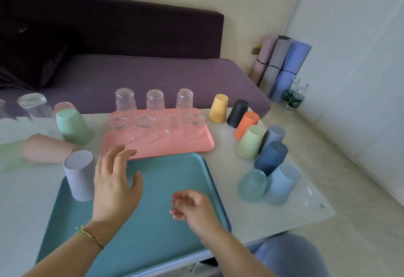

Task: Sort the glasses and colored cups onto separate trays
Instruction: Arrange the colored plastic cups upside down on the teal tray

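Note:
Several clear glasses (pixel 143 115) stand upside down in two rows on the pink tray (pixel 175 147). In front of it lies the teal tray (pixel 161 180), with one lilac cup (pixel 79 175) upside down at its far left corner. My left hand (pixel 115 186) hovers open just right of that cup, fingers spread, holding nothing. My right hand (pixel 192 210) floats over the teal tray's right side, fingers loosely curled and empty. Several colored cups (pixel 271 156) cluster upside down on the table to the right. More cups, a green one (pixel 73 127) and a pink one (pixel 49 151) on its side, sit at the left.
Another clear glass (pixel 35 106) stands at the far left of the white table (pixel 251 215). A purple sofa (pixel 142 75) runs behind the table. Rolled mats (pixel 282 64) and two bottles (pixel 294 96) stand on the floor at the right. My knee (pixel 293 252) is at the table's near edge.

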